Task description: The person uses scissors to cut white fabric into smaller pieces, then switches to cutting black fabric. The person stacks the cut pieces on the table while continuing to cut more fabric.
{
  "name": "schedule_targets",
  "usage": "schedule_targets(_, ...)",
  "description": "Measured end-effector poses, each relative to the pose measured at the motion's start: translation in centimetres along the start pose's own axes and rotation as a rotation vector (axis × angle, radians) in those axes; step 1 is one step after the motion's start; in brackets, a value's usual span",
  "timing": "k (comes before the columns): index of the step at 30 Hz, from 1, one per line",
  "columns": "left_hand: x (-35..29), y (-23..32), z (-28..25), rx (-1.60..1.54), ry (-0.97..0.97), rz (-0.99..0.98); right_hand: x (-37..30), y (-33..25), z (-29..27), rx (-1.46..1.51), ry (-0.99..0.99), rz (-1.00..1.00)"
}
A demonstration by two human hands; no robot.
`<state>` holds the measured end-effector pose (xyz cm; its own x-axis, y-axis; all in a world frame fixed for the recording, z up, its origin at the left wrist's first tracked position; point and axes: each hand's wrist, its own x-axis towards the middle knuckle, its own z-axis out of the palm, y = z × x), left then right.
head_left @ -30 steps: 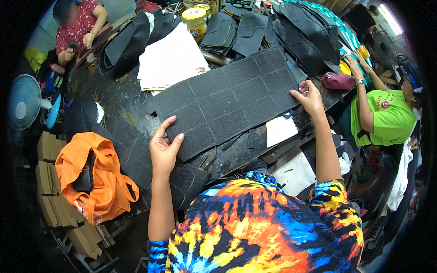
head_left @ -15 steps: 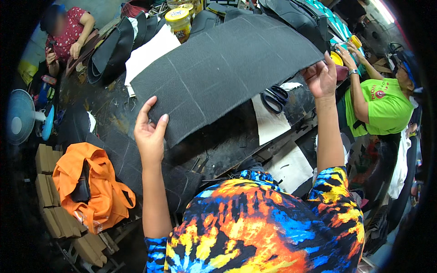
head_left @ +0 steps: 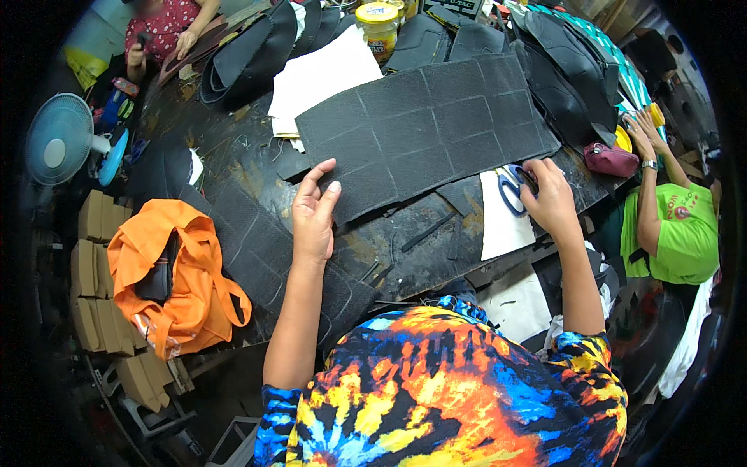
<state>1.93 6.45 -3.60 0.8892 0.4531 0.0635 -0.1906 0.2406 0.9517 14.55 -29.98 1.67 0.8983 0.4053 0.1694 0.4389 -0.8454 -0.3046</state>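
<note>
A long black sheet [head_left: 424,128] of felt-like material, marked with a pale grid, lies across the dark worktable in front of me. My left hand [head_left: 315,210] grips its near left edge, thumb and index finger on the top side. Beyond the sheet's near right corner, my right hand [head_left: 552,198] curls its fingers around the handles of dark-handled scissors [head_left: 510,193]; its palm hides part of them. Beneath the scissors is a white piece of cloth or paper [head_left: 502,233]. Thin black offcuts [head_left: 428,231] are scattered on the tabletop near the sheet.
White sheets [head_left: 323,74], a yellow-lidded jar [head_left: 378,31] and black cut pieces [head_left: 564,66] line the far side. At left are an orange bag [head_left: 183,272], boxes [head_left: 95,272] and a fan [head_left: 58,140]. Two people sit at the far left and right; a maroon pouch [head_left: 611,159] lies nearby.
The black sheet has come down from a raised, tilted position onto the table. My right hand has left its right corner and moved to the scissors. My left hand keeps its edge.
</note>
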Motion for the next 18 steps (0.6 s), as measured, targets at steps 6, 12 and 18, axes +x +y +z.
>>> schedule_targets(6, 0.7, 0.1, 0.5, -0.064, 0.09, -0.021, 0.1, -0.1, 0.0, 0.018, -0.16, 0.001)
schedule_targets(12, 1.6, 0.8, 1.0, 0.118, 0.034, -0.049, 1.2, 1.8, -3.0, 0.116, -0.265, 0.004)
schedule_targets(18, 1.4, 0.6, 1.5, 0.155, -0.006, -0.082, -1.4, 4.1, -6.5, -0.062, -0.38, 0.075)
